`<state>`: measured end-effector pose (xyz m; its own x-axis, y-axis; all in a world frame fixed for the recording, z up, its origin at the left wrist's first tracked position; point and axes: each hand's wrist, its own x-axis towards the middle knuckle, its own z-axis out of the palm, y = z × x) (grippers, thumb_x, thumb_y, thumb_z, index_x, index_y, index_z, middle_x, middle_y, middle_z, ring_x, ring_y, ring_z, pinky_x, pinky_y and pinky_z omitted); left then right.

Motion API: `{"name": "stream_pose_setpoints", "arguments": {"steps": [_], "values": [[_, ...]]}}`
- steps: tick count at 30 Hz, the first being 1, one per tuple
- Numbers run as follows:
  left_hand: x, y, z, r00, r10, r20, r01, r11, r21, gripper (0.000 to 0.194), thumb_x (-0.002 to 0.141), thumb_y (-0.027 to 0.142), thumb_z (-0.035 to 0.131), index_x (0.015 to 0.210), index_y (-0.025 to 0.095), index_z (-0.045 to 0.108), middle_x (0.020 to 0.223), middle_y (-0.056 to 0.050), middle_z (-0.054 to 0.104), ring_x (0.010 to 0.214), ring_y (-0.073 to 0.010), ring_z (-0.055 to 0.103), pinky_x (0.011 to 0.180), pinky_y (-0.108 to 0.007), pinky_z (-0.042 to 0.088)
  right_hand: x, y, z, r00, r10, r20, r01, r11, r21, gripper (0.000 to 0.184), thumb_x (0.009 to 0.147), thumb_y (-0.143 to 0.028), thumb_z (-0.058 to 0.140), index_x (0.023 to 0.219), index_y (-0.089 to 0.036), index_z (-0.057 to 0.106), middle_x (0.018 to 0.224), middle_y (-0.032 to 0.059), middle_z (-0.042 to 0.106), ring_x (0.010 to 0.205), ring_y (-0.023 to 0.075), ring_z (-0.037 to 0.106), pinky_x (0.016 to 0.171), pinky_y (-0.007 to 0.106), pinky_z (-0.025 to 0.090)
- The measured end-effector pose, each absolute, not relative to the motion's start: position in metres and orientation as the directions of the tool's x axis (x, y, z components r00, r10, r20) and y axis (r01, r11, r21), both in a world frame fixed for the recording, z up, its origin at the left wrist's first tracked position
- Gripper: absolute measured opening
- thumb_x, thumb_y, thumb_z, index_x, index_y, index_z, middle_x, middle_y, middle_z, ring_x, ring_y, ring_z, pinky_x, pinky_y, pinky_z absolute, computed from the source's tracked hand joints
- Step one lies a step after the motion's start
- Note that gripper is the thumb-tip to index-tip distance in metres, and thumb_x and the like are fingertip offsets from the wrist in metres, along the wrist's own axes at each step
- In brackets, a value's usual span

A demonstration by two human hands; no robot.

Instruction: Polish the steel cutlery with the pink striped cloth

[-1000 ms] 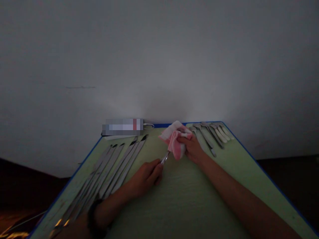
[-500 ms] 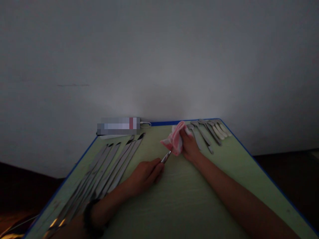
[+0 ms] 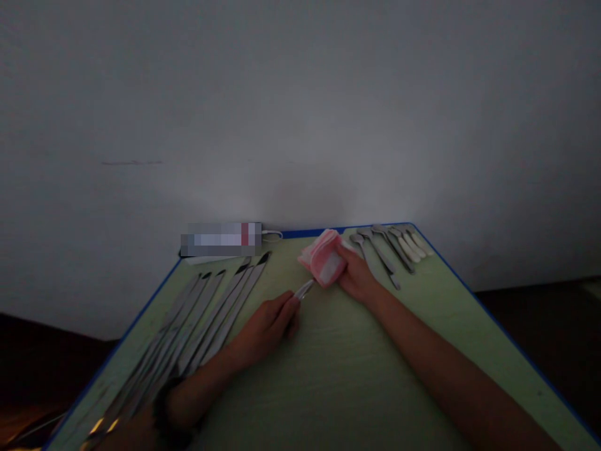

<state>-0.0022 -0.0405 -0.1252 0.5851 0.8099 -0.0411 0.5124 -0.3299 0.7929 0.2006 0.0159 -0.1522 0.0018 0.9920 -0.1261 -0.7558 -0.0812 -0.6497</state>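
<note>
My left hand [image 3: 267,322] is closed around the handle of a small metal utensil [image 3: 303,290], whose shiny end points up and right toward a pink and white cloth [image 3: 323,263]. My right hand [image 3: 359,277] grips that cloth, bunched against the utensil's far end. Both hands rest on a pale green table [image 3: 338,376] with a blue rim.
Several long metal utensils [image 3: 206,322] lie in a row on the table's left side. Several spoons [image 3: 392,244] lie at the far right corner. A blurred box [image 3: 220,238] with a white cable sits at the far edge against a grey wall.
The cloth in my right hand has slid up along the utensil toward the far edge and folded flatter. My left hand has shifted slightly left with the handle.
</note>
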Motion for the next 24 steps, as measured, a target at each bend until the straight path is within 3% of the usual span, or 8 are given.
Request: {"name": "stream_pose_setpoints", "arguments": {"steps": [5,17,24], "values": [[-0.001,-0.042,-0.121,0.607,0.791,-0.077,0.546,-0.344,0.764,0.038,0.094,0.039,0.025,0.069,0.019,0.046,0.059,0.003,0.052,0.055,-0.0118,0.05,0.062,-0.024,0.04,0.198,0.017,-0.155,-0.01,0.999,-0.039,-0.735,-0.034,-0.677,0.023,0.072,-0.031,0.066,0.09,-0.019,0.06,0.083,-0.0004,0.067,0.074,0.0131,0.06,0.074,0.027,0.049],[-0.002,-0.04,-0.122,0.566,0.821,-0.072,0.54,-0.304,0.785,0.039,0.094,0.038,0.024,0.069,0.019,0.046,0.059,0.003,0.051,0.056,-0.0123,0.049,0.062,-0.024,0.04,0.2,0.014,-0.151,-0.018,0.986,-0.165,-0.782,-0.117,-0.612,0.011,0.071,-0.021,0.053,0.08,-0.017,0.059,0.077,0.0003,0.066,0.069,0.0146,0.061,0.07,0.028,0.05],[0.001,-0.042,-0.123,0.64,0.764,-0.08,0.565,-0.398,0.722,0.036,0.093,0.037,0.026,0.071,0.019,0.047,0.062,0.002,0.054,0.056,-0.012,0.05,0.061,-0.024,0.04,0.188,0.012,-0.151,0.206,0.976,-0.071,-0.696,0.095,-0.712,0.03,0.073,-0.046,0.061,0.088,-0.02,0.06,0.085,0.0002,0.065,0.075,0.0122,0.058,0.067,0.023,0.048]]}}
